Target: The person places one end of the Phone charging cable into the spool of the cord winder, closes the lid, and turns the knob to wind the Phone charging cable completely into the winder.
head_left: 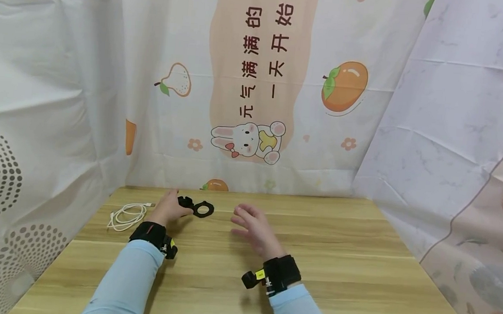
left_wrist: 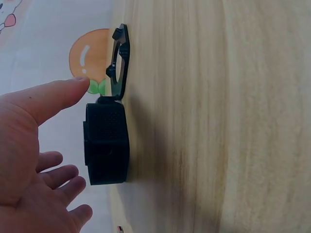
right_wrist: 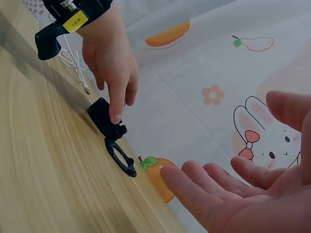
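Bracketing black case [left_wrist: 107,150], table's [head_left: 348,275] eleven o'clock: left hand [head_left: 170,208], loose | right hand [head_left: 257,229]: relaxed | step: seemingly pre-grasp | next: likely needs pinch

Surface [head_left: 336,260]: pale wood grain, with darker streaks running crosswise
White cable [head_left: 130,216]: loosely coiled near the left edge
Black box [left_wrist: 107,145]: near the far edge, right of the cable
Ring-shaped flap [head_left: 204,209]: joined to the box, spread out on its right

The black case [head_left: 184,201] — head view — is partly hidden by the left grip [head_left: 169,207].
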Action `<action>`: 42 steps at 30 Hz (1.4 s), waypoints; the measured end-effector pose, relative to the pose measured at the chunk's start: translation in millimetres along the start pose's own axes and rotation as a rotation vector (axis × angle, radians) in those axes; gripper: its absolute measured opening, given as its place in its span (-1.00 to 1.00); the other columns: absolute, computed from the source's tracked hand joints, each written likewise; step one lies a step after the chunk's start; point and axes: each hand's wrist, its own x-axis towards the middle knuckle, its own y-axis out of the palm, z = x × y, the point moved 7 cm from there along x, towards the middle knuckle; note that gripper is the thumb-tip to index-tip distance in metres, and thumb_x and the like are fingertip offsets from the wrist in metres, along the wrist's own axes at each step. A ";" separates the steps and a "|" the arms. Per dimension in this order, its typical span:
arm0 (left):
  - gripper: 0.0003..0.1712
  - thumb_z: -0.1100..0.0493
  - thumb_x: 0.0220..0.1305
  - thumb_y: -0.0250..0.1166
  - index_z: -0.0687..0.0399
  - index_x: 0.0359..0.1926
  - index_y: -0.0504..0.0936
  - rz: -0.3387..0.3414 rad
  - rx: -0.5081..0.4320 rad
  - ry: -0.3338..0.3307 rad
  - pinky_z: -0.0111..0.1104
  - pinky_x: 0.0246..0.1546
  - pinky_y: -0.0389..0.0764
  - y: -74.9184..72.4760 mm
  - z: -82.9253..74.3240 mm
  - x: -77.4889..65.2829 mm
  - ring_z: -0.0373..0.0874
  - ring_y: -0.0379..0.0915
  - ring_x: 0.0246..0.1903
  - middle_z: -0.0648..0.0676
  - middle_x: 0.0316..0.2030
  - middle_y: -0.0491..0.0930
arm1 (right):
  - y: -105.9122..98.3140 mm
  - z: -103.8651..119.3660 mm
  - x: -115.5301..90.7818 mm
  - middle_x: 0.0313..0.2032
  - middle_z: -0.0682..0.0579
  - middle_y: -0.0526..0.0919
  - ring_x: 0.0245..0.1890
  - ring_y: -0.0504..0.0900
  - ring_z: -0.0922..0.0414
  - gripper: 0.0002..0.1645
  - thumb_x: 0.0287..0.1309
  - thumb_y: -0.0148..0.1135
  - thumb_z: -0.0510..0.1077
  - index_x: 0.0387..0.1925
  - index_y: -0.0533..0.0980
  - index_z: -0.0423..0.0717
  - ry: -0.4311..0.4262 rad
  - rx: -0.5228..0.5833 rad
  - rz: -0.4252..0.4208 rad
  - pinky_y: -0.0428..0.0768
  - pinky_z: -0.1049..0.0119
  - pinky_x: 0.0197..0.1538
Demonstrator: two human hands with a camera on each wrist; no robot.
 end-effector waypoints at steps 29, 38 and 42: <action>0.03 0.10 0.22 0.48 0.47 0.48 0.11 -0.038 0.003 0.001 0.14 0.31 0.28 3.5 15.9 9.8 0.39 0.20 0.33 0.54 0.37 0.22 | 7.3 -13.9 1.6 0.32 -0.34 0.35 0.34 0.38 -0.31 -0.19 0.47 0.18 0.06 0.44 0.18 -0.41 0.037 -0.014 0.030 0.48 -0.14 0.24; 0.07 0.01 0.16 0.51 0.46 0.47 0.15 -0.059 -0.021 0.072 0.13 0.31 0.29 -2.4 5.5 3.3 0.36 0.23 0.32 0.49 0.35 0.28 | 10.6 -13.7 -0.3 0.35 -0.41 0.32 0.37 0.31 -0.34 -0.23 0.46 0.20 -0.04 0.42 0.19 -0.46 0.027 -0.062 0.068 0.35 -0.24 0.31; 0.08 -0.05 0.12 0.54 0.43 0.46 0.21 -0.084 -0.014 0.090 0.09 0.30 0.33 -5.6 -1.1 -0.4 0.31 0.29 0.30 0.44 0.32 0.35 | 11.0 -12.3 0.5 0.30 -0.42 0.36 0.34 0.34 -0.35 -0.29 0.44 0.21 -0.12 0.39 0.22 -0.49 0.010 -0.099 0.084 0.37 -0.24 0.30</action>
